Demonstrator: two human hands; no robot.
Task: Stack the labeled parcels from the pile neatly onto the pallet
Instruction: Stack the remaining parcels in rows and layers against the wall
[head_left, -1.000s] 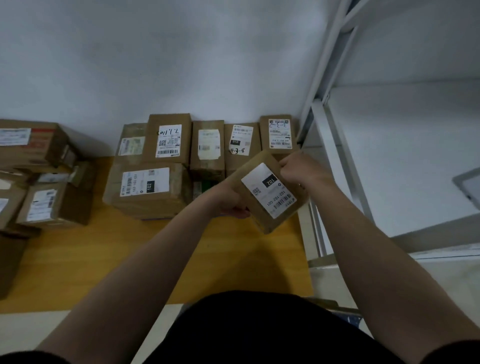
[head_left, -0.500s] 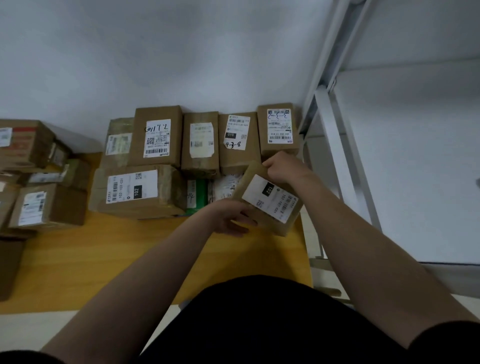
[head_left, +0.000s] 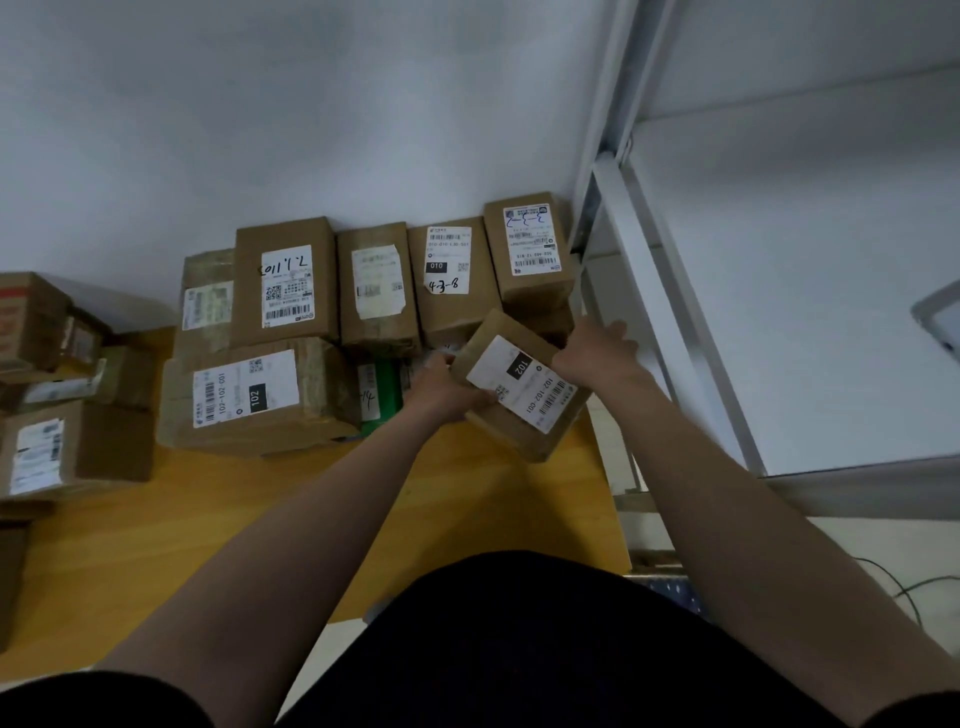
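Yellow wooden pallet (head_left: 218, 530) across lower left and centre of frame; stacked parcels (head_left: 283, 291) in rows against wall, upper centre. At centre right, held parcel (head_left: 519, 382) over pallet's right edge, just in front of back row: brown carton, white label up, "102" printed. Long axis skewed upper left to lower right, not square with rows, so likely needs twist before setting down. Gripped at left edge by left hand (head_left: 441, 397), thumb on top; right hand (head_left: 597, 353) on far right corner, finger curl hidden, grip not tellable
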